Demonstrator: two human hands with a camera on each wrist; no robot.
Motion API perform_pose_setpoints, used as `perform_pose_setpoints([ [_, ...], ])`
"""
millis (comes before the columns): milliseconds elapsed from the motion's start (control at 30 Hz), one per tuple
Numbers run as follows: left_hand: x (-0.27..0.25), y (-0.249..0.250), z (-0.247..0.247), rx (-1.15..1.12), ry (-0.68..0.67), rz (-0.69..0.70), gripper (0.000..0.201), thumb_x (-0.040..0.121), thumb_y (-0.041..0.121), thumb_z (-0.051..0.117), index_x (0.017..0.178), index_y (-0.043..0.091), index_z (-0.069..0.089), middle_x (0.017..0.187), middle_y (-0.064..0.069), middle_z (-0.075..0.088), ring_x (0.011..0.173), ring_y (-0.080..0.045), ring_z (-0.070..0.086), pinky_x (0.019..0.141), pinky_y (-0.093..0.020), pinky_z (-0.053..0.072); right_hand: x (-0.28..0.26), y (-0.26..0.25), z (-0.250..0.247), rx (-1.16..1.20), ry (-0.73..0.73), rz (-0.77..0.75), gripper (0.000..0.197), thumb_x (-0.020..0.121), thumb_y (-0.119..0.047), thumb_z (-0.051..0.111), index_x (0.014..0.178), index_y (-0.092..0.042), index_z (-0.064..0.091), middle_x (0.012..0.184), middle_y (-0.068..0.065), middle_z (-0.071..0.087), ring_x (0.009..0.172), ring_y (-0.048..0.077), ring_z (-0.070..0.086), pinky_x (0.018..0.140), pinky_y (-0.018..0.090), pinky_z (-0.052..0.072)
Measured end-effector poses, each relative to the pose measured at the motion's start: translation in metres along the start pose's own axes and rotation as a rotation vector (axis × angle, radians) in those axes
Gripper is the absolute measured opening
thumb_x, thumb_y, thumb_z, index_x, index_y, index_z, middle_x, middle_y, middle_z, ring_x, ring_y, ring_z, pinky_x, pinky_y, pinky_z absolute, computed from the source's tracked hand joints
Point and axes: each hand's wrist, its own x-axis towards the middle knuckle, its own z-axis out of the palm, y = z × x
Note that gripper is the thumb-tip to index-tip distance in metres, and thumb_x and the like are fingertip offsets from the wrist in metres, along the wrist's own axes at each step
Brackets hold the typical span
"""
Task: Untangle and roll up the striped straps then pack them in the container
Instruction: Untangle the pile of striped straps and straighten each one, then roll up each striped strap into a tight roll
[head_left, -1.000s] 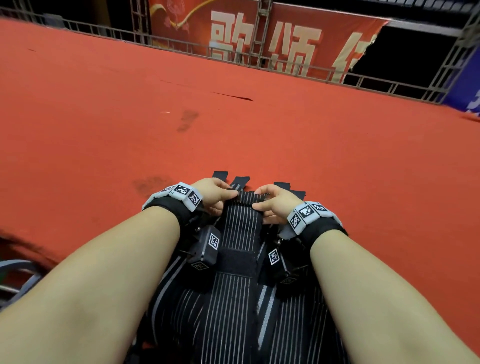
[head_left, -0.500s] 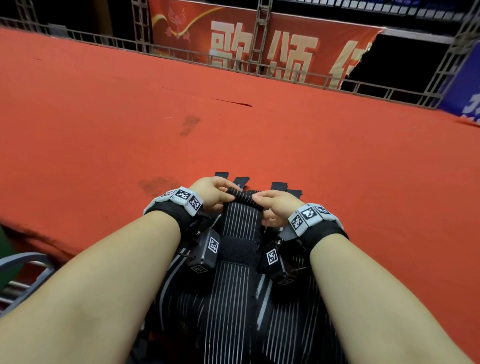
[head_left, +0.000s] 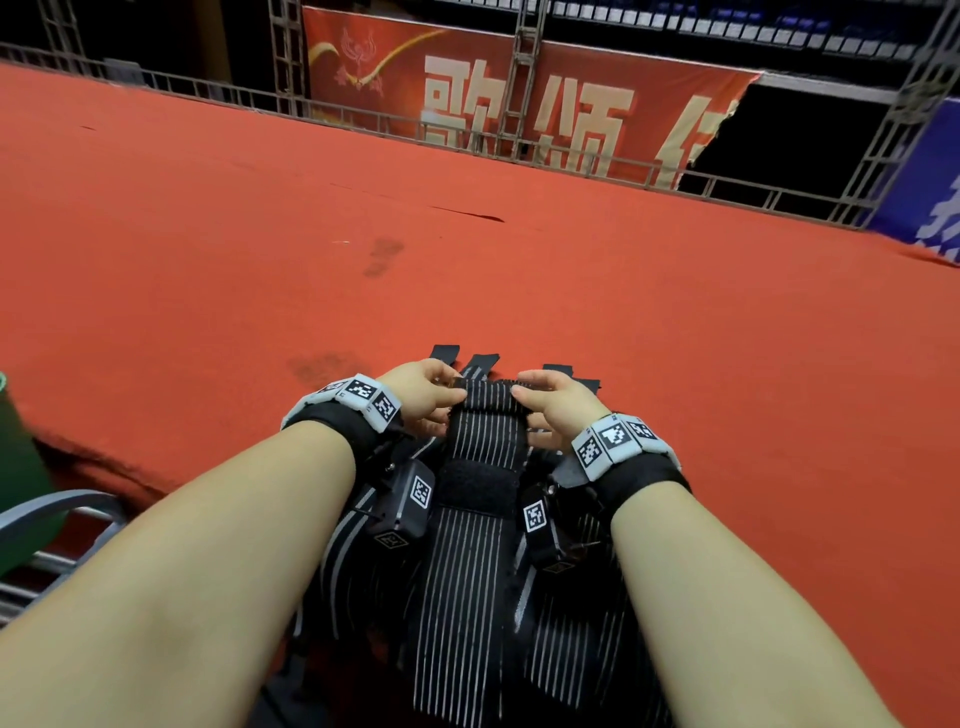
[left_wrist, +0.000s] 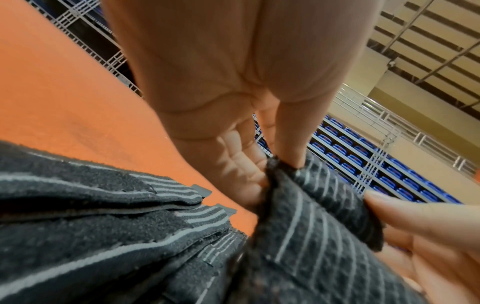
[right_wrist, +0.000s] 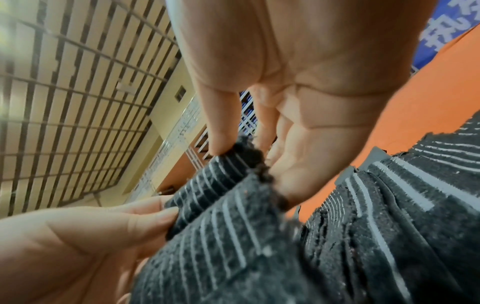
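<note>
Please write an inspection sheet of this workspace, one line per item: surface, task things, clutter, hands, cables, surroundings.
Surface: red carpet, with dark stains and a slit.
Task things: one striped strap with its far end rolled, lying on other striped straps; no container in view.
Clutter: nothing seen.
Hands: left hand and right hand each pinch one end of the roll.
Cables: nothing seen.
Surroundings: red banner behind a metal railing; blue seats beyond; grey chair frame at the left.
</note>
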Motion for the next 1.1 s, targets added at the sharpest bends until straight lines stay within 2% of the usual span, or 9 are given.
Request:
perform_pose_setpoints([
  [133,-0.008,0.001,-0.001,0.032,0.007,0.060,0.020,0.092,0.002,0.051,0.088,0.021,0.051,0.088,-0.005,0.054,0.063,-0.018,0.053,0.060,-0.032,0.048,-0.011,0.004,0.004,0.020,0.000,0.023,0.027,0.092,-0.023,0.058,0.119,-0.020,0.054,0.101,0.006,0.063,0.077,0.022,0.056,0.060,0.031,0.054],
  [233,-0.015,0.001,0.000,-0.029,0.023,0.063,0.025,0.091,-0.004,0.049,0.086,0.021,0.053,0.086,-0.004,0.054,0.057,-0.014,0.054,0.054,-0.026,0.047,-0.021,0.010,0.009,0.061,0.037,-0.063,0.017,0.093,-0.015,0.056,0.110,-0.019,0.058,0.091,0.004,0.062,0.062,0.014,0.057,0.052,0.025,0.053],
  [433,-0.038,-0.010,0.009,-0.153,0.071,0.012,0.014,0.095,0.017,0.052,0.109,0.018,0.051,0.075,-0.005,0.047,0.053,-0.015,0.044,0.050,-0.025,0.041,-0.033,0.017,0.017,0.082,0.097,-0.203,0.020,0.088,-0.004,0.060,0.086,-0.024,0.062,0.112,0.012,0.059,0.093,0.027,0.065,0.083,0.046,0.056],
  [533,-0.053,-0.016,0.011,-0.197,0.067,0.036,0.010,0.097,0.027,0.048,0.099,0.019,0.053,0.070,-0.001,0.040,0.041,-0.007,0.036,0.043,-0.022,0.039,-0.041,0.022,0.016,0.039,0.103,-0.231,0.023,0.085,-0.003,0.063,0.086,-0.027,0.065,0.104,0.006,0.059,0.093,0.027,0.065,0.086,0.047,0.054],
  [633,-0.064,-0.017,0.010,-0.155,0.113,0.069,0.006,0.095,0.027,0.051,0.096,0.021,0.054,0.078,-0.002,0.046,0.054,-0.010,0.045,0.057,-0.026,0.051,-0.047,0.025,0.014,0.014,0.071,-0.268,0.029,0.083,-0.003,0.065,0.084,-0.032,0.067,0.108,-0.003,0.058,0.100,0.022,0.063,0.089,0.043,0.054],
  [733,-0.070,-0.021,0.006,-0.175,0.122,0.097,0.005,0.093,0.022,0.056,0.098,0.023,0.056,0.088,-0.004,0.053,0.063,-0.013,0.052,0.061,-0.027,0.055,-0.055,0.023,0.013,0.044,0.011,-0.290,0.029,0.084,-0.004,0.064,0.088,-0.033,0.067,0.108,-0.011,0.057,0.101,0.011,0.061,0.092,0.035,0.051],
  [867,-0.073,-0.027,0.003,-0.146,0.137,0.149,0.017,0.089,0.015,0.061,0.098,0.029,0.057,0.100,-0.003,0.055,0.084,-0.020,0.062,0.081,-0.039,0.056,-0.060,0.022,0.013,0.113,-0.050,-0.223,0.023,0.090,-0.018,0.060,0.111,-0.028,0.058,0.117,-0.003,0.059,0.099,0.015,0.064,0.084,0.034,0.054],
  [967,-0.077,-0.027,0.005,-0.117,0.150,0.182,0.025,0.088,0.011,0.062,0.095,0.034,0.057,0.103,-0.006,0.057,0.098,-0.026,0.064,0.085,-0.044,0.055,-0.065,0.024,0.017,0.117,-0.047,-0.141,0.033,0.093,-0.020,0.057,0.124,-0.020,0.049,0.105,-0.001,0.061,0.083,0.013,0.067,0.072,0.032,0.057],
  [1100,-0.079,-0.029,0.011,-0.137,0.156,0.198,0.032,0.088,0.003,0.059,0.099,0.033,0.054,0.104,-0.007,0.057,0.102,-0.028,0.061,0.089,-0.050,0.052,-0.072,0.028,0.016,0.126,-0.042,-0.154,0.026,0.092,-0.010,0.057,0.116,-0.018,0.050,0.089,-0.005,0.060,0.072,0.008,0.064,0.061,0.026,0.057],
])
